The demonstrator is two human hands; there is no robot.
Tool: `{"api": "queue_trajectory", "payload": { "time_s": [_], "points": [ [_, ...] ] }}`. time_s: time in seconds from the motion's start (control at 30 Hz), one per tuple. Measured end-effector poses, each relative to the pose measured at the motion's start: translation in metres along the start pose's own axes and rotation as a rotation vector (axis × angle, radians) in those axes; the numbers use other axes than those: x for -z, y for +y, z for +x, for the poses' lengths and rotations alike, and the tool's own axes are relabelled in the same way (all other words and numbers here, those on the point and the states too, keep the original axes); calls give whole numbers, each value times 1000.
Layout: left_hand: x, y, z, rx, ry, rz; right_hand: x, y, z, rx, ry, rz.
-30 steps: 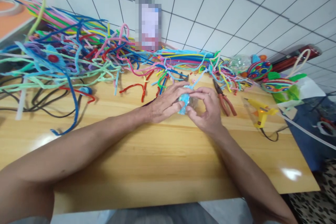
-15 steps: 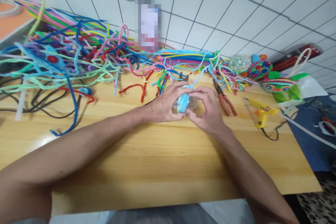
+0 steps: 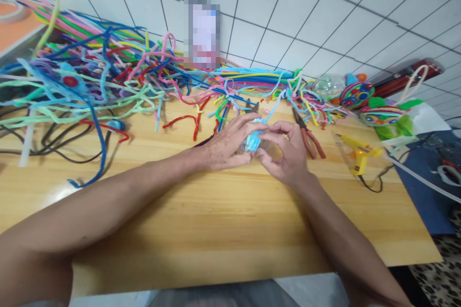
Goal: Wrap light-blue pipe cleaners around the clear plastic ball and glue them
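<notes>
Both my hands meet over the middle of the wooden table (image 3: 223, 220). My left hand (image 3: 226, 146) curls round a small clear plastic ball (image 3: 252, 143) wrapped with a light blue pipe cleaner. My right hand (image 3: 286, 153) grips the same ball from the right, fingers pinched on the blue wrap. A loose tail of the light blue pipe cleaner (image 3: 274, 104) runs up and away from the ball toward the pile behind.
A big tangle of coloured pipe cleaners (image 3: 108, 76) covers the back left of the table. Red-handled pliers (image 3: 309, 135) lie just right of my hands, a yellow glue gun (image 3: 356, 153) further right. Finished colourful balls (image 3: 356, 95) sit at the back right by the tiled wall.
The ball has turned slightly between my fingers, and my right hand's fingers have shifted a little on the blue wrap. Both arms stay in place.
</notes>
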State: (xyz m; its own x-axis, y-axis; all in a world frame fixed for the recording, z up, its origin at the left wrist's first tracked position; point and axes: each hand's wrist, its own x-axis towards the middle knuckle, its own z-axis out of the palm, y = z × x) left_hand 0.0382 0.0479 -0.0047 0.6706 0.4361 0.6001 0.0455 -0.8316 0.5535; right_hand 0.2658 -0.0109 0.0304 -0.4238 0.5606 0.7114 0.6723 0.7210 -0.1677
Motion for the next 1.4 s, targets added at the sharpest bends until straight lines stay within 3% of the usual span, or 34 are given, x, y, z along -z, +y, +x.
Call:
{"api": "queue_trajectory", "payload": {
  "time_s": [0.7, 1.03, 1.4],
  "points": [
    [-2, -2, -3, 3, 4, 46, -5, 9, -7, 23, 21, -65],
    [-8, -5, -3, -38, 77, 29, -3, 10, -3, 82, -18, -63],
    [0, -8, -2, -14, 37, -38, -8, 12, -8, 2, 1, 35]
  ]
}}
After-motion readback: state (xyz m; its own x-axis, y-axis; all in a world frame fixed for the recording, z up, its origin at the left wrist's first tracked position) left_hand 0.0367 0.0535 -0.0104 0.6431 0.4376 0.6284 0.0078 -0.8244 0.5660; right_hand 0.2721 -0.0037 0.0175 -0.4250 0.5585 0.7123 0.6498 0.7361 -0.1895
